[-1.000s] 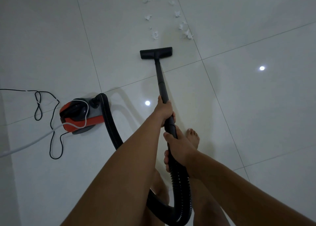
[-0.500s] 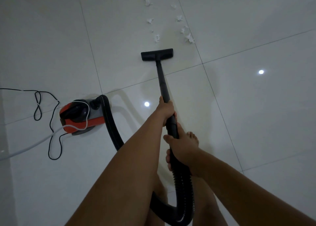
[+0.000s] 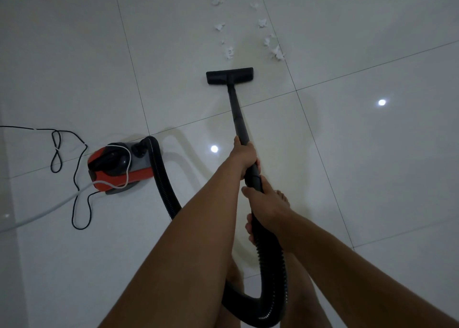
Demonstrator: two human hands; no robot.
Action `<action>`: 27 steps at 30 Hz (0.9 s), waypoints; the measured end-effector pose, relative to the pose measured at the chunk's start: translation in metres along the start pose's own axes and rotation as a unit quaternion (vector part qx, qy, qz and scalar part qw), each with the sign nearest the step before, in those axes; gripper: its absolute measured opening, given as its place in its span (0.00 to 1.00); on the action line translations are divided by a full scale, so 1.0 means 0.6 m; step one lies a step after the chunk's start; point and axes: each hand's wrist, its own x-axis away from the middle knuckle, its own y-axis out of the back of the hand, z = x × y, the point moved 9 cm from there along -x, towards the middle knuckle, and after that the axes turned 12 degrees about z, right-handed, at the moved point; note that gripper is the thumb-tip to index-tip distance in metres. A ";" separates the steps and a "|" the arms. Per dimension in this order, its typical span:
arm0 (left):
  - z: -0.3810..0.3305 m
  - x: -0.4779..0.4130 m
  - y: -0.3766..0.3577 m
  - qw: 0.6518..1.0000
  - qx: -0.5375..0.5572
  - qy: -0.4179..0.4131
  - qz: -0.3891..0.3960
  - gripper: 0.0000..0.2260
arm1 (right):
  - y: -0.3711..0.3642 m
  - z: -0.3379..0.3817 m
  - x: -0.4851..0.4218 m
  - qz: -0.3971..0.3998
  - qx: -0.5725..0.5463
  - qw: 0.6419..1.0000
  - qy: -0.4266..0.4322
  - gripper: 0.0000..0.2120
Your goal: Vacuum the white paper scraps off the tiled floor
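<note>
The left hand was wrapped around the black vacuum wand, fingers curled tight on the tube. Just nearer on the same tube, the right hand gripped where the wand met the ribbed hose, thumb lying along the top and fingers curled underneath. The wand slanted away to the flat black floor head, which sat on the glossy tiled floor just left of a grout crossing.

The white paper scraps lay beyond the head in two loose rows running toward the far edge. The closest ones were near the head but not touching it.

From the right hand the hose looped down toward the near edge, passed behind the left forearm and rose to the right end of the red and black canister, which stood to the left. A black cord lay in loops left of the canister, and a white cable crossed over its body. A bare foot showed just behind the right hand. Two bright light spots glinted on the tiles.
</note>
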 end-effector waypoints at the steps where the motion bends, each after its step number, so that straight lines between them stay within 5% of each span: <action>1: 0.000 -0.001 0.000 1.000 0.003 -0.001 0.000 0.26 | 0.001 0.001 0.000 -0.005 0.004 1.000 0.001 0.22; 18: 0.007 -0.008 0.003 1.000 0.017 0.008 -0.003 0.28 | 0.011 0.025 -0.008 -0.052 0.200 0.977 0.047 0.27; 27: -0.027 -0.034 0.001 1.000 0.020 0.002 -0.004 0.29 | 0.024 0.031 -0.035 -0.015 0.099 0.995 0.022 0.27</action>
